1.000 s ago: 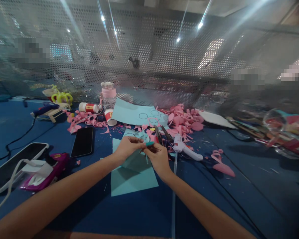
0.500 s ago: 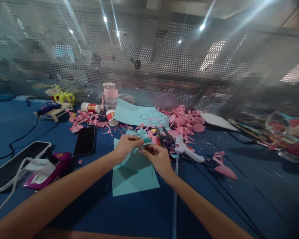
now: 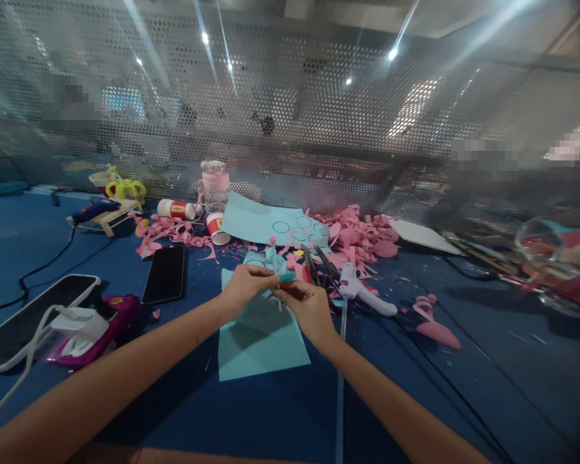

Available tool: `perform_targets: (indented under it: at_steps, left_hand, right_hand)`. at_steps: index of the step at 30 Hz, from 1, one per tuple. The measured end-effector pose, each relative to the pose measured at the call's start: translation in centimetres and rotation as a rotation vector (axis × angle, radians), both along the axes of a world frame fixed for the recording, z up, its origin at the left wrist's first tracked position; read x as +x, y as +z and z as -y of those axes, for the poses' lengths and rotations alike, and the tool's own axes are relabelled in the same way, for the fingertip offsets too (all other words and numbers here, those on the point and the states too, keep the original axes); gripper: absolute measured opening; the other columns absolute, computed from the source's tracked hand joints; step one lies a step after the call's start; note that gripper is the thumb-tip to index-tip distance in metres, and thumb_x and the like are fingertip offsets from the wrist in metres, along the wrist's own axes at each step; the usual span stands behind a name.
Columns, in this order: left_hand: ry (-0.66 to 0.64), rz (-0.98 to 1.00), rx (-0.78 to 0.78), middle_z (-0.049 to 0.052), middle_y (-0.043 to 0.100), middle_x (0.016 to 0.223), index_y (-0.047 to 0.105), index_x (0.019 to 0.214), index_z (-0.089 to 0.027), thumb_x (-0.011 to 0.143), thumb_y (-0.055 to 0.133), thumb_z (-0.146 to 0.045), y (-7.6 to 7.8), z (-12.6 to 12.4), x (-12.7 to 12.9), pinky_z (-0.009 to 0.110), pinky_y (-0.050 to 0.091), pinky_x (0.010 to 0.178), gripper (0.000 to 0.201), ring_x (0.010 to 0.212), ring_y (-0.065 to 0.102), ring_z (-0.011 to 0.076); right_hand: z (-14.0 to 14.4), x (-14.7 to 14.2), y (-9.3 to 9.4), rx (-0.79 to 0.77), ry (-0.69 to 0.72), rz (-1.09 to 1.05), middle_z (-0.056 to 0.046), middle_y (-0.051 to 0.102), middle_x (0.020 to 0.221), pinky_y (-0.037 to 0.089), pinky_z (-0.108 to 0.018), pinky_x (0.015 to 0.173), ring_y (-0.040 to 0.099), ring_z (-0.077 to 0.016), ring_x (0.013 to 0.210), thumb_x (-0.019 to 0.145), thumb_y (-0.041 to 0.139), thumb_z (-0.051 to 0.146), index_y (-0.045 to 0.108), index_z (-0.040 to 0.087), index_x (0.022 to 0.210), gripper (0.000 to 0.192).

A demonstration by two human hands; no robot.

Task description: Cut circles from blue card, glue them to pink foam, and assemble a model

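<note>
My left hand (image 3: 249, 289) is closed in a pinch, thumb and fingertips at a small teal paper piece (image 3: 287, 276). Opposite it, my right hand (image 3: 312, 309) pinches at the same spot, its fingertips almost meeting the left ones. A thin pale stick with a pink tip (image 3: 272, 240) stands upright between the hands, and its lower end shows below the fingers. Which fingers bear the stick is partly hidden. Under the hands lie light-blue paper sheets (image 3: 261, 357) on the blue table.
A white hot glue gun (image 3: 370, 298) lies right, beside scissors (image 3: 312, 264). Pink paper scraps (image 3: 362, 232) and a light-blue sheet with drawn circles (image 3: 251, 219) are behind. Leftward are a phone (image 3: 164, 276), a purple power strip (image 3: 94, 335), paper cups (image 3: 176, 209) and a bottle (image 3: 216, 187).
The pink-tipped stick has shifted slightly left and up and stands more clearly above the fingers. Both hands stay nearly in place, with small finger movements.
</note>
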State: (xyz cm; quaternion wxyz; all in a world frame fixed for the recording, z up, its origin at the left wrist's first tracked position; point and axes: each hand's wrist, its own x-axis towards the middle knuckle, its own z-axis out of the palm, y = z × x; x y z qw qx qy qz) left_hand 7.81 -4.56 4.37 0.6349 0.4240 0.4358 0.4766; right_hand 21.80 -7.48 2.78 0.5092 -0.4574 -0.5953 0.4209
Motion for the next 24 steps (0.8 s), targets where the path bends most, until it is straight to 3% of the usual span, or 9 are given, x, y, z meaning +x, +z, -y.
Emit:
perform_targets:
  at_steps: [4,7,10,12,13,15,17,21,24]
  left_hand:
    - [-0.016,-0.001,-0.001,0.0,0.06,0.049,0.067,0.056,-0.013,0.037,0.084,-0.035,-0.1,0.1,0.1,0.022,0.04,0.045,0.034,0.044,0.05,0.0083]
    - [0.011,-0.026,0.04,0.0,0.061,0.05,0.068,0.057,-0.013,0.041,0.083,-0.036,-0.1,-0.1,-0.2,0.021,0.039,0.045,0.032,0.044,0.049,0.0075]
    - [0.048,-0.033,0.071,0.002,0.064,0.055,0.069,0.057,-0.014,0.045,0.081,-0.037,-0.1,-0.6,-0.6,0.022,0.044,0.051,0.029,0.051,0.054,0.0094]
    - [0.043,-0.027,0.073,0.004,0.066,0.059,0.069,0.057,-0.014,0.046,0.081,-0.038,-0.2,-0.9,-0.9,0.024,0.047,0.055,0.029,0.054,0.057,0.0112]
    - [0.038,-0.028,0.069,0.005,0.066,0.059,0.069,0.058,-0.014,0.045,0.081,-0.039,-0.3,-1.1,-1.0,0.024,0.048,0.056,0.03,0.055,0.058,0.0117]
    - [0.023,-0.044,0.067,0.005,0.066,0.059,0.069,0.058,-0.013,0.045,0.081,-0.04,-0.5,-1.3,-1.1,0.024,0.048,0.054,0.032,0.054,0.058,0.0117]
    - [0.003,-0.063,0.078,0.005,0.066,0.058,0.069,0.058,-0.013,0.045,0.081,-0.04,-0.7,-1.5,-1.1,0.023,0.047,0.054,0.032,0.053,0.058,0.0113]
    - [-0.03,-0.095,0.147,0.004,0.066,0.057,0.069,0.057,-0.014,0.049,0.079,-0.04,-1.3,-1.7,-0.9,0.022,0.046,0.054,0.03,0.051,0.056,0.01]
    - [-0.037,-0.115,0.177,0.004,0.065,0.055,0.068,0.057,-0.014,0.049,0.079,-0.041,-1.8,-1.9,-0.9,0.024,0.047,0.053,0.031,0.05,0.057,0.0112]
  right_hand:
    - [-0.1,-0.4,-0.1,-0.029,-0.003,-0.015,-0.006,0.07,0.068,0.049,-0.031,0.06,0.063,-0.0206,0.064,0.063,0.071,0.036,0.069,0.016,0.071,0.022]
    - [-0.2,0.4,1.2,-0.011,0.038,0.13,-0.007,0.07,0.074,0.049,-0.031,0.061,0.063,-0.0209,0.066,0.066,0.068,0.038,0.068,0.016,0.077,0.025]
    - [-0.2,3.6,3.8,0.079,0.009,0.518,-0.008,0.068,0.091,0.049,-0.033,0.065,0.062,-0.0218,0.075,0.071,0.061,0.036,0.064,0.017,0.093,0.029]
    - [-0.1,6.9,5.2,0.191,-0.195,0.923,-0.014,0.059,0.111,0.046,-0.038,0.076,0.056,-0.0284,0.096,0.068,0.062,0.028,0.056,0.015,0.108,0.043]
    - [-0.1,8.6,5.5,0.149,-0.339,1.149,-0.02,0.056,0.111,0.044,-0.042,0.077,0.053,-0.0345,0.1,0.062,0.066,0.025,0.055,0.011,0.108,0.049]
    - [-0.2,11.7,5.3,-0.091,-0.448,1.503,-0.023,0.055,0.106,0.043,-0.044,0.071,0.051,-0.0404,0.098,0.056,0.068,0.019,0.054,0.007,0.103,0.051]
    - [-0.4,13.7,4.2,-0.238,-0.33,1.657,-0.022,0.054,0.103,0.043,-0.039,0.068,0.053,-0.0377,0.093,0.057,0.066,0.018,0.053,0.006,0.101,0.048]
    - [-0.8,14.8,1.9,-0.176,-0.317,1.724,-0.021,0.052,0.1,0.04,-0.035,0.067,0.054,-0.0335,0.092,0.064,0.057,0.012,0.051,0.005,0.099,0.037]
    - [-0.9,15.2,1.3,-0.108,-0.34,1.712,-0.021,0.051,0.099,0.039,-0.036,0.069,0.054,-0.0329,0.089,0.065,0.055,0.013,0.049,0.005,0.1,0.037]
